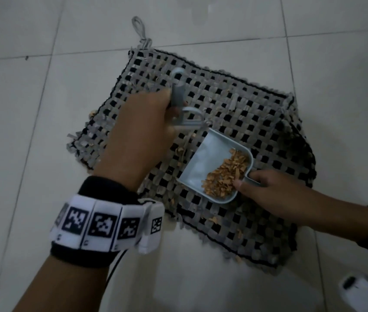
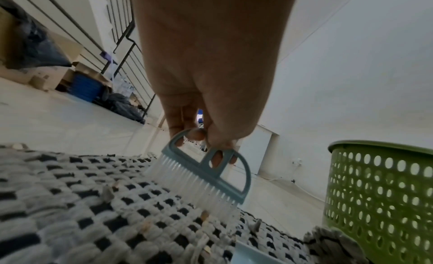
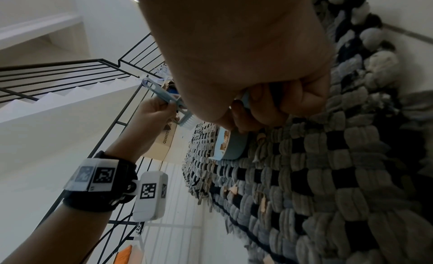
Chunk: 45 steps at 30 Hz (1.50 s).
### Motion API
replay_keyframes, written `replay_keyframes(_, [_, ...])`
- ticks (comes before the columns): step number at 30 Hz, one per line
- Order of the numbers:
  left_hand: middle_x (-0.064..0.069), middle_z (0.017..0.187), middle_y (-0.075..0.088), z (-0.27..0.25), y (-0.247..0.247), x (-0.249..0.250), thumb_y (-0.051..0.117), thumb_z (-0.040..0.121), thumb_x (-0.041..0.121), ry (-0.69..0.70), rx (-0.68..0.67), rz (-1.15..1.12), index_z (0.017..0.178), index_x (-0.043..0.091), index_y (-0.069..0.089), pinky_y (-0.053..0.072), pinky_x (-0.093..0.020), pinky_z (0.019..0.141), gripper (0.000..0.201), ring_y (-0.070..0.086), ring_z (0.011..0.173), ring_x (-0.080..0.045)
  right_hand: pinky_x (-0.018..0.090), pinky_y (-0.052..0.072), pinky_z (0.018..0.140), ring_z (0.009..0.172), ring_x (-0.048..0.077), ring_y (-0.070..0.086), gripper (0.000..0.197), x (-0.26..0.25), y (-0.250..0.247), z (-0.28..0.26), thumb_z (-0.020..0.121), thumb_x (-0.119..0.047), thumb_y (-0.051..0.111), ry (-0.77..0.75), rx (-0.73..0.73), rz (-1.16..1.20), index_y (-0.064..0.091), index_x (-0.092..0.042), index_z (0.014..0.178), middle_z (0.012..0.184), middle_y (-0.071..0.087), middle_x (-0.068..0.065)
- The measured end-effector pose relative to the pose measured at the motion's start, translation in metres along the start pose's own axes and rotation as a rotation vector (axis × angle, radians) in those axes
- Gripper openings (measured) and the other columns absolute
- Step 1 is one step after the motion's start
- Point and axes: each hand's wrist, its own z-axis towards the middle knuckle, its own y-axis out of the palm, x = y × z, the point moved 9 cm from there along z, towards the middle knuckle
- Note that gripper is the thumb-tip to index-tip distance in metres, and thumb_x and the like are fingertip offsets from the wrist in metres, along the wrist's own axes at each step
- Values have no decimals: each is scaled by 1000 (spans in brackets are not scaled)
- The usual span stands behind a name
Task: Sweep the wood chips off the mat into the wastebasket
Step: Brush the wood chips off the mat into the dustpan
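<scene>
Dim head view, brighter wrist views, heavy wide-angle warp throughout.

Head view underexposed: grey cast over floor tiles [image 1: 32, 131], soft shadows under left hand [image 1: 142, 134] and right hand [image 1: 275, 194], faint pale sheen on tile near bottom centre, slight softness overall, wood chips [image 1: 225, 176] in dustpan [image 1: 203, 163] still readable. Left wrist view lit evenly from pale walls, no hard shadows; brush [image 2: 206, 175] fairly sharp, mat [image 2: 70, 203] weave smeared toward lower edge, green wastebasket [image 2: 379, 203] bowed by lens at right edge. Right wrist view: bright stairwell side at left, mat side at right darker; near weave blurred, railing lines curved, horizon strongly tilted.
</scene>
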Motion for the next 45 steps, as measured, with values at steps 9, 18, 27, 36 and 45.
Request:
replay_keyframes(9, [-4, 73, 61, -9, 10, -13, 54, 95, 14, -91, -96, 92, 92, 11, 67, 34, -29, 52, 13, 49, 57, -16, 46, 57, 78, 87, 31, 71, 40, -2, 0, -1, 92, -59, 49, -6, -4, -31, 72, -26, 97, 98, 74, 13])
replay_keyframes(18, [3, 59, 46, -11, -3, -7, 44, 99, 37, -178, 24, 187, 81, 14, 57, 22, -26, 45, 32, 39, 48, -11, 31, 46, 63, 82, 35, 69, 46, 0, -2, 2, 92, -58, 49, -10, 10, -33, 74, -20, 98, 93, 73, 17])
replay_keyframes(27, [1, 64, 51, -16, 13, -9, 50, 102, 34, -235, 5, 33, 84, 13, 60, 24, -28, 46, 30, 43, 52, -13, 27, 34, 52, 50, 16, 47, 44, -1, -3, 1, 94, -56, 49, -3, 9, -59, 73, -19, 91, 59, 52, 3])
replay_keyframes(36, [4, 62, 53, -30, -15, -29, 52, 102, 34, -390, 224, -53, 73, 17, 53, 31, -16, 43, 33, 45, 51, -8, 28, 33, 52, 50, 18, 44, 45, -1, -4, 0, 94, -56, 48, -16, 3, -82, 73, -20, 89, 59, 49, 5])
replay_keyframes(45, [6, 58, 51, -46, 19, -8, 54, 101, 36, -400, 161, -286, 68, 20, 52, 34, -16, 44, 36, 43, 47, -6, 27, 33, 52, 52, 17, 47, 47, -4, -4, -3, 93, -56, 48, -35, 11, -70, 73, -15, 90, 60, 52, 5])
